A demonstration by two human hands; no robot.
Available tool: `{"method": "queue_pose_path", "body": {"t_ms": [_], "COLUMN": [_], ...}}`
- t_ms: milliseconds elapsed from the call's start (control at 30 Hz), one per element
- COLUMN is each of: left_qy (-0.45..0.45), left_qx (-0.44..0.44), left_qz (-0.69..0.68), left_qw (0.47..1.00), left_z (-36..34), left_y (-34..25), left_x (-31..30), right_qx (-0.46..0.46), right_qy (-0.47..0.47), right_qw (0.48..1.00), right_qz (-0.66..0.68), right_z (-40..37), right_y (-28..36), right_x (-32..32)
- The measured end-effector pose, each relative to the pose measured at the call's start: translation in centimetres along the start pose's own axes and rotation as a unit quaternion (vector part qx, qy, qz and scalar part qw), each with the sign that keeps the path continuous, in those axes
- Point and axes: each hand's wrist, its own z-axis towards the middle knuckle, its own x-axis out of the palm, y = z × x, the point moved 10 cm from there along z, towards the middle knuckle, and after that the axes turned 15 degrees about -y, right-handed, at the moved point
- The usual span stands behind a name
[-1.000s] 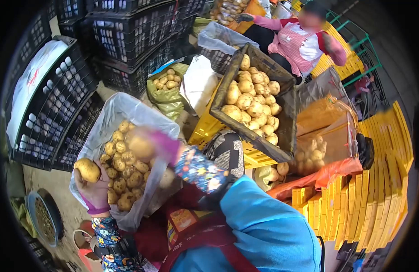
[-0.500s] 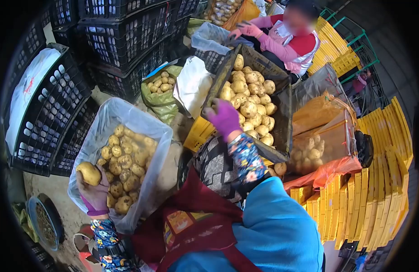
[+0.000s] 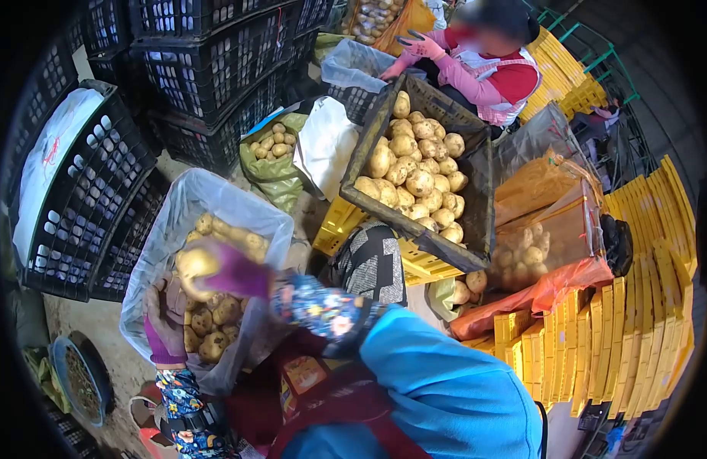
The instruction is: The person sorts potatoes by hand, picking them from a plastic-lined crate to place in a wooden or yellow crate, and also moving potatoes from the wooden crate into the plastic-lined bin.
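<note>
My right hand (image 3: 240, 273), in a purple glove and blurred by motion, grips a pale potato (image 3: 196, 272) over the plastic-lined crate. Just below and left of it, my left hand (image 3: 165, 325) in a soiled purple glove is open at the crate's left side. Several potatoes (image 3: 214, 346) lie inside the clear plastic liner (image 3: 271, 211), partly hidden by my right hand and wrist. A dark crate (image 3: 353, 164) of larger, paler potatoes (image 3: 420, 182) stands ahead to the right, tilted on a yellow crate (image 3: 339, 223).
Black crates (image 3: 208, 61) are stacked at the back left, another black crate (image 3: 93, 176) at the left. A green sack (image 3: 275, 182) of potatoes lies between. Yellow crates (image 3: 598, 336) line the right, beside an orange mesh bag (image 3: 548, 195). A co-worker in pink gloves (image 3: 424, 47) sits at the back.
My right hand has swung left from the dark crate to the lined crate and now holds a potato. My left hand no longer holds up its potato. The co-worker's hands have moved apart.
</note>
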Motion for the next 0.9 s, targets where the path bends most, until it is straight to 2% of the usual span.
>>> {"method": "queue_pose_path", "body": {"t_ms": [67,100,133,167,233,267,333,400,500,600,700,800,900], "left_qy": [-0.044,-0.059,-0.050,-0.038,-0.039,-0.020,-0.044,-0.055,-0.065,-0.070,-0.063,-0.045,-0.062], "left_qx": [-0.021,-0.018,-0.019,-0.021,-0.040,-0.036,-0.046,-0.048,-0.049,-0.045,-0.037,-0.019,-0.014], "left_qz": [-0.010,-0.011,-0.020,-0.027,-0.040,-0.046,-0.012,0.010,0.029,0.036,0.039,0.049,0.062], "left_qw": [0.999,0.998,0.998,0.999,0.998,0.998,0.998,0.997,0.996,0.996,0.997,0.998,0.996], "left_z": [-1.1,-0.8,-0.6,-0.3,-0.3,-0.7,-0.4,-0.2,0.7,1.7,2.3,1.9,1.0], "left_y": [-0.2,0.0,0.1,0.0,0.0,-0.2,0.2,0.6,1.3,2.0,2.4,2.1,1.0], "left_x": [0.2,-0.3,-0.5,-0.9,-1.0,-0.6,-1.7,-2.0,-2.8,-3.5,-3.5,-3.5,-2.9], "right_qx": [-0.001,-0.102,-0.032,-0.029,-0.100,-0.102,-0.003,-0.063,-0.015,-0.053,0.019,0.226,0.340], "right_qy": [-0.059,-0.116,-0.139,-0.190,-0.339,-0.397,-0.464,-0.476,-0.526,-0.539,-0.516,-0.352,-0.283], "right_qw": [0.997,0.977,0.989,0.981,0.925,0.888,0.866,0.761,0.703,0.635,0.553,0.488,0.566], "right_qz": [0.050,-0.145,0.028,0.022,-0.136,-0.209,-0.186,-0.436,-0.478,-0.551,-0.654,-0.766,-0.695], "right_z": [-1.1,-2.2,-2.3,-4.4,-8.3,-10.6,-15.8,-19.6,-23.5,-23.8,-22.4,-20.9,-21.2], "right_y": [4.0,8.1,5.5,9.5,11.7,11.7,13.5,14.5,14.5,15.1,11.4,4.7,1.5], "right_x": [-8.1,-13.3,-18.2,-22.7,-33.7,-39.3,-44.6,-49.9,-53.2,-53.2,-54.0,-54.8,-56.8]}}
